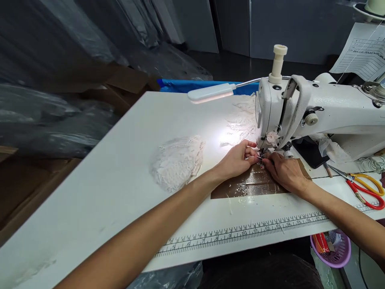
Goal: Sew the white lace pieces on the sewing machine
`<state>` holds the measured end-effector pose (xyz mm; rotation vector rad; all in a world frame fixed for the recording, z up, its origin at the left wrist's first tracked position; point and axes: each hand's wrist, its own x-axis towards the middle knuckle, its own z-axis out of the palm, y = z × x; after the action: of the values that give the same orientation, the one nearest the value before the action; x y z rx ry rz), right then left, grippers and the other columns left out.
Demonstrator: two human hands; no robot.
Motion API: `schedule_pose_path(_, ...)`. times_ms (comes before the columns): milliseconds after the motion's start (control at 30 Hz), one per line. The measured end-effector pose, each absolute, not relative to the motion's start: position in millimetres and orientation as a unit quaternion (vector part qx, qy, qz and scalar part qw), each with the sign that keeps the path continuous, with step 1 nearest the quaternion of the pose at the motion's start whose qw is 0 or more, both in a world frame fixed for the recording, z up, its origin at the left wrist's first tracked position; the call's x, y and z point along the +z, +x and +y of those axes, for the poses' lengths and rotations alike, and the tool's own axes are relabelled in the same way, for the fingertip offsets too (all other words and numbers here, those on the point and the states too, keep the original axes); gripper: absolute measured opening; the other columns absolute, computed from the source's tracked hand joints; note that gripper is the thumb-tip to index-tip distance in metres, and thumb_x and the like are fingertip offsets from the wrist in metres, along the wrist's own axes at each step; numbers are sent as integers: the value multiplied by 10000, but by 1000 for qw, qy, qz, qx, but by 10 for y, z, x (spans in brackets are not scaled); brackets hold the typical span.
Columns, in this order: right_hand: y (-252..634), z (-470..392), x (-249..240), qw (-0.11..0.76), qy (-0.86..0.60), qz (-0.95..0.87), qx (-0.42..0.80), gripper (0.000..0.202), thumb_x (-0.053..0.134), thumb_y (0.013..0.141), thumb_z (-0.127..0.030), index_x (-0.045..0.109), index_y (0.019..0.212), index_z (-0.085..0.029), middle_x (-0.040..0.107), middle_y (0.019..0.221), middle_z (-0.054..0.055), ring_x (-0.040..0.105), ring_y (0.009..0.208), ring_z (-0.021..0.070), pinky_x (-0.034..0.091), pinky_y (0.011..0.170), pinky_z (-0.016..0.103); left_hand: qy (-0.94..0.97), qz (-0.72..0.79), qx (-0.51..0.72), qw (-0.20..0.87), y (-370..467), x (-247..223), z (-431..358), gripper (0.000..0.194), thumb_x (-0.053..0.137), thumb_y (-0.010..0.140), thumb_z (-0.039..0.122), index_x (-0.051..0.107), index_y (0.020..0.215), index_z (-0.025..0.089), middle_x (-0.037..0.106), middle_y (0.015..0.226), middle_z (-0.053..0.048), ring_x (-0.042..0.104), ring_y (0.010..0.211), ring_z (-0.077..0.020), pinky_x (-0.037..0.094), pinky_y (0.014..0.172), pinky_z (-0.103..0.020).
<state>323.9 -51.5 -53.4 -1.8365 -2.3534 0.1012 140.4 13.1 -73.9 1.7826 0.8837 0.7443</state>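
White table (126, 160): under white sewing machine (339, 106)
Left grip (240, 159): curled below machine's left end; hold unclear
Right grip (284, 170): curled, equally near; hold unclear

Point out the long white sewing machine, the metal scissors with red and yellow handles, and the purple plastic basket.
Long white sewing machine (339, 105), head view: its horizontal arm.
Metal scissors (350, 177), head view: the pivot.
Purple plastic basket (338, 259), head view: its side wall.
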Motion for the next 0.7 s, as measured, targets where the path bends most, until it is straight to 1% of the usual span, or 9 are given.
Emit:
schedule_pose_path(100, 3213, -496, -534, 65, -611, -788, 30, 445, 285, 1043, -454, 618, 1053, -158, 731, 893, 134, 660, 705, 240, 337, 533, 301, 727, 367, 308, 492, 1403, -747, 129, 204, 621, 846, 219, 512, 1015, 181, 713, 828, -28, 700, 774, -160, 561, 688, -301)
schedule_pose_path(300, 3148, -455, -483, 29, -633, -772, 54, 453, 322, 1039, -477, 603, 1111, -129, 719, 840, 142, 672, 713, 272, 348, 534, 307, 728, 376, 312, 481, 1403, -745, 122, 217, 596, 823, 157, 513, 1021, 190, 713, 817, -18, 705, 786, -165, 558, 694, -300)
schedule_pose_path(500, 3105, -450, -416, 19, -631, -774, 55, 455, 332, 1038, -486, 605, 1143, -138, 735, 945, 145, 676, 730, 260, 345, 551, 308, 734, 393, 310, 460, 1400, -742, 116, 225, 581, 815, 118, 514, 1017, 193, 716, 833, -10, 699, 800, -160, 549, 686, -287)
schedule_pose_path(567, 3092, -439, -408, 19, -632, -773, 59, 431, 342, 1041, -461, 613, 1135, -139, 737, 952, 145, 679, 742, 259, 340, 553, 306, 738, 392, 313, 451, 1404, -757, 120, 226, 584, 826, 127, 518, 1031, 192, 718, 837, -15, 700, 802, -163, 550, 682, -290)
schedule_pose_path(700, 3063, -396, -435, 21, -653, -754, 67, 333, 368, 1044, -343, 617, 1137, -142, 745, 926, 125, 691, 759, 251, 317, 539, 292, 742, 394, 310, 444, 1429, -802, 118, 219, 605, 870, 191, 522, 1072, 179, 727, 847, -41, 704, 792, -180, 559, 696, -317)
